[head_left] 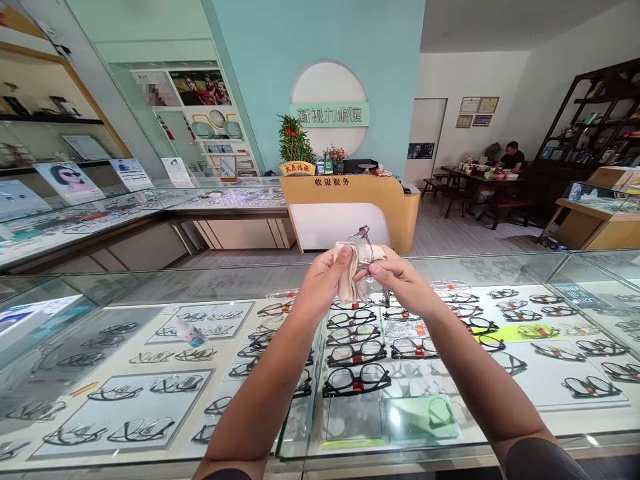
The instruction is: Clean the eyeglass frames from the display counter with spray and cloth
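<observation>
Both hands are closed on one pair of clear-framed eyeglasses (364, 241), held up over the far edge of the glass worktop (150, 283). The left hand (320, 277) pinches a beige cloth (345, 270) around one lens and the right hand (403, 281) grips the frame. Looks mid-wipe to me; the other lens is bare, so probably not done yet.

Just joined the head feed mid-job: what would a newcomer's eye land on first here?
Dead centre, the left hand and right hand hold a pair of glasses partly wrapped in a beige cloth, raised above a glass display counter. Under the glass, rows of black-framed spectacles fill the trays. Behind, a teal wall carries a round white sign over an orange cashier desk.
</observation>
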### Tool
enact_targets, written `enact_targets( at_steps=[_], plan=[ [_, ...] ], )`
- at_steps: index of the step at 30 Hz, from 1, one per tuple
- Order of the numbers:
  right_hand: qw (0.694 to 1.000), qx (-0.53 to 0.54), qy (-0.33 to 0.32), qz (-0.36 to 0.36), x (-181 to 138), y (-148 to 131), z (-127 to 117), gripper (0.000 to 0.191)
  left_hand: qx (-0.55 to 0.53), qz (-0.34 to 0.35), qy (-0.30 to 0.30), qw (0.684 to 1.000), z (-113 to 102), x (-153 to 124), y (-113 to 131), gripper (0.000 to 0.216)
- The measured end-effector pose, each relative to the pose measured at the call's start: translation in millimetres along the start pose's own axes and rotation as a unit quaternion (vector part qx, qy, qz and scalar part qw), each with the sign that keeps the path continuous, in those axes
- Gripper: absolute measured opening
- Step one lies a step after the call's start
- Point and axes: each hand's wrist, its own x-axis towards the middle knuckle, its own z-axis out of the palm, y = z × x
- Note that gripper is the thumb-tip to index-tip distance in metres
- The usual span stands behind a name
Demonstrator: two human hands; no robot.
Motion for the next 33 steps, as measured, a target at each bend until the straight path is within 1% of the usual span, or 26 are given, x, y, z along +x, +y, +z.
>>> enact_targets(
  at_steps=[3, 5, 7, 9, 12, 14, 18, 24, 28, 33],
  plan=[
    [1.0, -0.002, 0.007, 0.007, 0, 0, 1, 0.044, -0.034, 0.003, 0.022, 0.999, 7, 0, -2, 0.055],
    [1.0, 0.003, 0.016, 0.011, 0, 1, 1, 0.045, -0.051, -0.007, 0.021, 0.998, 10, 0, -2, 0.054],
    [1.0, 0.013, 0.025, 0.005, 0, 3, 2, 0.045, -0.061, -0.009, 0.006, 0.998, 11, 0, 0, 0.052],
    [1.0, 0.019, 0.021, -0.002, 0, 4, 2, 0.045, -0.058, 0.004, -0.017, 0.998, 9, -1, 2, 0.048],
    [1.0, 0.025, 0.006, -0.002, 0, 5, 2, 0.048, -0.02, 0.025, -0.051, 0.998, 4, -2, 6, 0.041],
    [1.0, 0.026, 0.003, -0.004, 0, 4, 2, 0.05, 0.01, 0.026, -0.058, 0.998, 0, -2, 7, 0.04],
    [0.999, 0.033, 0.006, 0.001, 0, 0, 4, 0.052, 0.03, 0.025, -0.042, 0.998, 0, -2, 7, 0.043],
    [0.999, 0.024, 0.016, 0.02, -1, -5, 7, 0.056, -0.013, 0.03, 0.012, 0.999, 8, -1, -1, 0.04],
    [0.999, 0.035, 0.011, 0.013, -2, -4, 8, 0.053, -0.027, 0.01, 0.006, 1.0, 8, -2, -2, 0.045],
    [0.999, 0.022, 0.021, 0.013, -3, 1, 10, 0.055, -0.032, 0.013, 0.003, 0.999, 7, -3, -2, 0.045]
  ],
)
